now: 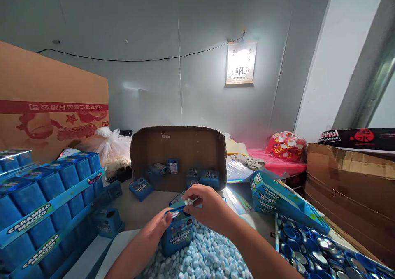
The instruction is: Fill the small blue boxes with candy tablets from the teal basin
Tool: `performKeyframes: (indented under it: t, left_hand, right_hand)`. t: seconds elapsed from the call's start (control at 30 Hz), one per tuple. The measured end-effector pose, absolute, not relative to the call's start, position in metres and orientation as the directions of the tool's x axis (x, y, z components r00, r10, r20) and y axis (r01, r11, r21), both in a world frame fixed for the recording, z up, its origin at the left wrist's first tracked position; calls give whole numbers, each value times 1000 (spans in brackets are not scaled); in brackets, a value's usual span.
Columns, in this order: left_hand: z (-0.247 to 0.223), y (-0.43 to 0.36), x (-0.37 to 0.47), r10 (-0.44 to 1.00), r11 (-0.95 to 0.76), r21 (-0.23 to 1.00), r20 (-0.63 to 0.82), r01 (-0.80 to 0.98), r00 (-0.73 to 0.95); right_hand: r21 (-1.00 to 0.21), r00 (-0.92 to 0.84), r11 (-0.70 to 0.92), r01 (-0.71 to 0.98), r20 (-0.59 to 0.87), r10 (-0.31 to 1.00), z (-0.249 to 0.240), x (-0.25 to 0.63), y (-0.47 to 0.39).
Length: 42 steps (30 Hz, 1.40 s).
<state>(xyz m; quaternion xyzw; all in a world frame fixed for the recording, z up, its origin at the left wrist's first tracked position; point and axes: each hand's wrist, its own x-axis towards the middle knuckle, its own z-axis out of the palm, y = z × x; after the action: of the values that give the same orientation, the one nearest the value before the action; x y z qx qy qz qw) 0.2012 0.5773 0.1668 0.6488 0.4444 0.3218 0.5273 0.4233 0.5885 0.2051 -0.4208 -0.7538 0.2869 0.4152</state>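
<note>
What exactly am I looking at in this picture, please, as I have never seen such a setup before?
There is no machine here: these are a person's two bare hands, seen from a camera worn on that person's head, looking forward and down. It is the only view.

The left hand holds a blue container lettered "Caramelo Macizo". The right hand pinches a few small whitish pieces at its top.

Below the hands spreads a heap of white and pale-blue pieces. On the left stand rows of blue containers; on the right are flat blue cartons and many blue and silver caps. Behind the hands, an open cardboard box has more blue containers at it.
</note>
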Motion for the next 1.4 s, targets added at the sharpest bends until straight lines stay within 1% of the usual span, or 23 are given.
performKeyframes:
  t: [0.1, 0.3, 0.47, 0.67, 0.9, 1.07, 1.23, 1.33, 1.4]
  left_hand:
    - [163, 580, 200, 912, -26, 975, -66, 219, 404]
    - [170, 577, 206, 872, -101, 978, -2, 185, 490]
    - [174, 575, 207, 872, -81, 977, -25, 196, 488]
    - [169, 577, 204, 881, -95, 970, -22, 223, 473]
    - [167, 579, 204, 868, -114, 971, -6, 211, 496]
    - [161, 582, 201, 888, -70, 969, -48, 238, 457]
    - [161, 583, 201, 874, -114, 970, -4, 215, 485]
    - [162, 582, 202, 874, -97, 971, -21, 217, 485]
    - [164, 581, 203, 869, -81, 976, -31, 204, 494]
  right_hand:
    - [-779, -326, 492, 388, 383, 864, 206, 424, 588]
    - [-776, -354, 503, 381, 381, 854, 207, 425, 586]
    - [-788, -361, 497, 364, 373, 855, 208, 424, 586]
    - [-788, -354, 503, 355, 384, 853, 208, 423, 584]
    - [-810, -357, 522, 266, 420, 834, 207, 422, 586]
    - [-801, -342, 513, 310, 410, 846, 207, 423, 586]
    - [-807, -366, 522, 277, 413, 834, 205, 423, 586]
    - [-791, -351, 545, 278, 445, 824, 203, 423, 589]
    - [-758, -323, 567, 322, 475, 819, 199, 423, 593]
